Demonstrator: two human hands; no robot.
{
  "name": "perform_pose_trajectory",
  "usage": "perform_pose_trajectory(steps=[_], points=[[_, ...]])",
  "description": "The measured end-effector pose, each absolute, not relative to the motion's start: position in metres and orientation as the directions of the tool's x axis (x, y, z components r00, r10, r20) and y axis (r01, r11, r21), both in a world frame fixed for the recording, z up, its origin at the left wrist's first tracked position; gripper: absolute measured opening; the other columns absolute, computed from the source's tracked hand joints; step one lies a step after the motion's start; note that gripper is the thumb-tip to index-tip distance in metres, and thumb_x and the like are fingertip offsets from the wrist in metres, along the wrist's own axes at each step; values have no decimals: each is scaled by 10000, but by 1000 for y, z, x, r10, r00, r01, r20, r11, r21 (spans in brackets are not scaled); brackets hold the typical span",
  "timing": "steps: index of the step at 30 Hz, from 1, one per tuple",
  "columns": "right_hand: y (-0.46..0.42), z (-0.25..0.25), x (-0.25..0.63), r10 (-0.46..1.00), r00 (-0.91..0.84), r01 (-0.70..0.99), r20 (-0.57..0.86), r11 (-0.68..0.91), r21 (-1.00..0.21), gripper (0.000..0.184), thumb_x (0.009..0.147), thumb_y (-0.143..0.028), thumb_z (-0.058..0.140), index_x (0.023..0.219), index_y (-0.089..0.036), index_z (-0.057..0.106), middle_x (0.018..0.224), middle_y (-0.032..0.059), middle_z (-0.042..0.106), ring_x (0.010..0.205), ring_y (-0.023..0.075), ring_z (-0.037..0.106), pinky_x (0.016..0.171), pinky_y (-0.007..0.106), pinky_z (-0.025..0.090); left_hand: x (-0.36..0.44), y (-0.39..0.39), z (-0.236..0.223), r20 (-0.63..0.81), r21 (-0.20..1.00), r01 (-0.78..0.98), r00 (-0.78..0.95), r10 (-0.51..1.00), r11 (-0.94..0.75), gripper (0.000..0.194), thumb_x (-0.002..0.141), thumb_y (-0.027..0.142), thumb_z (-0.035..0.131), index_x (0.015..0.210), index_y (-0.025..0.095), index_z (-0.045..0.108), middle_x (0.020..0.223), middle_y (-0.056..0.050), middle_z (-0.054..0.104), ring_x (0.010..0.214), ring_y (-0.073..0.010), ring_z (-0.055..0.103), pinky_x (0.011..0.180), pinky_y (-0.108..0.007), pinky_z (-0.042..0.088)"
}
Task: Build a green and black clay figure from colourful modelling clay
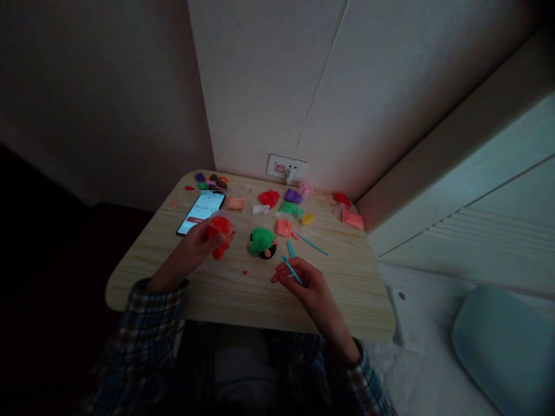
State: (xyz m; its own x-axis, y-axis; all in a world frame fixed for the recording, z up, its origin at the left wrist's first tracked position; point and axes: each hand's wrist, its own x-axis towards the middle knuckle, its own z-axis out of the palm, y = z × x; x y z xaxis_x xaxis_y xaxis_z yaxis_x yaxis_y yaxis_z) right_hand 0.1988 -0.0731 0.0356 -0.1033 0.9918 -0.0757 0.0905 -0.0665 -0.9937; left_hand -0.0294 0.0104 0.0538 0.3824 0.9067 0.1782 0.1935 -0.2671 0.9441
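My left hand [200, 247] is closed around a clear bag of red modelling clay [222, 226], held just above the table. In my right hand [306, 280] a thin blue modelling tool [292, 270] is pinched between thumb and fingers, its tip pointing up and left. Between the hands sits a clay figure [262, 240] with a green top and black and skin-coloured parts beneath. A tiny red clay bit [245, 272] lies in front of it. Just beyond my right hand rests another blue tool [291, 249].
A lit phone [202, 211] lies at the left of the wooden table [217, 300]. Bags of green [291, 209], purple [293, 196] and pink clay [284, 227] spread along the back, near a long blue stick [313, 244]. Behind them is a wall socket [287, 167].
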Motion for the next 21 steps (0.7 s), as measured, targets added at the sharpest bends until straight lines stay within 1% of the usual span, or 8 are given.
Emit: perform_pose_trajectory(steps=[2, 4, 7, 10, 13, 16, 18, 21], points=[[-75, 26, 193, 992, -114, 181, -49, -28, -983, 132, 801, -297, 587, 785, -190, 662, 806, 23, 703, 827, 165, 632, 789, 271, 431, -29, 4, 39, 174, 966, 112, 385, 906, -233, 510, 722, 679, 477, 745, 171, 514, 680, -5, 510, 600, -131, 462, 551, -260, 381], [-76, 18, 190, 993, -107, 262, -39, -10, -965, 185, 813, -287, 567, 703, -182, 673, 798, 28, 699, 811, 165, 626, 774, 264, 426, -29, -2, 28, 176, 972, 68, 420, 890, -224, 538, 681, 704, 499, 763, 172, 516, 690, -8, 526, 605, -135, 474, 551, -261, 383], [-78, 9, 187, 997, -56, 351, -45, -23, -936, 151, 781, -251, 589, 661, -177, 643, 671, -4, 653, 669, 141, 589, 648, 235, 415, -29, -10, 15, 191, 972, 46, 423, 886, -232, 537, 659, 707, 521, 750, 177, 510, 688, -5, 535, 611, -135, 491, 594, -271, 398], [-78, 1, 185, 999, -5, 425, -39, -33, -905, 97, 739, -243, 633, 671, -175, 618, 626, -24, 616, 588, 126, 544, 560, 219, 387, -29, -15, 6, 168, 976, 60, 400, 901, -209, 504, 730, 678, 466, 768, 177, 509, 691, -7, 529, 591, -129, 483, 572, -266, 393], [-77, -4, 183, 999, 0, 458, -38, -34, -888, 76, 769, -224, 602, 728, -176, 644, 692, -1, 659, 653, 146, 587, 612, 234, 423, -29, -16, 3, 196, 962, 104, 376, 906, -251, 485, 791, 648, 397, 734, 177, 496, 688, -13, 519, 591, -130, 476, 545, -264, 372], [-76, -7, 181, 1000, -24, 469, -11, 2, -883, 143, 827, -226, 543, 822, -190, 681, 788, 24, 696, 750, 166, 624, 697, 265, 453, -30, -16, 6, 245, 937, 148, 367, 898, -316, 529, 800, 669, 330, 685, 176, 488, 663, -13, 512, 598, -138, 478, 584, -282, 380], [-75, -9, 179, 998, -51, 506, 49, 68, -860, 148, 836, -245, 545, 830, -192, 684, 807, 35, 678, 761, 167, 616, 700, 269, 459, -30, -16, 8, 261, 925, 168, 370, 892, -340, 570, 792, 689, 295, 666, 173, 501, 666, -22, 520, 620, -148, 489, 630, -295, 393], [-71, -12, 177, 988, -74, 591, 134, 152, -792, 145, 843, -251, 539, 814, -191, 668, 834, 46, 616, 750, 163, 588, 672, 265, 461, -29, -17, 9, 277, 914, 173, 393, 877, -366, 615, 759, 727, 279, 670, 168, 520, 687, -32, 532, 640, -156, 497, 649, -296, 405]])
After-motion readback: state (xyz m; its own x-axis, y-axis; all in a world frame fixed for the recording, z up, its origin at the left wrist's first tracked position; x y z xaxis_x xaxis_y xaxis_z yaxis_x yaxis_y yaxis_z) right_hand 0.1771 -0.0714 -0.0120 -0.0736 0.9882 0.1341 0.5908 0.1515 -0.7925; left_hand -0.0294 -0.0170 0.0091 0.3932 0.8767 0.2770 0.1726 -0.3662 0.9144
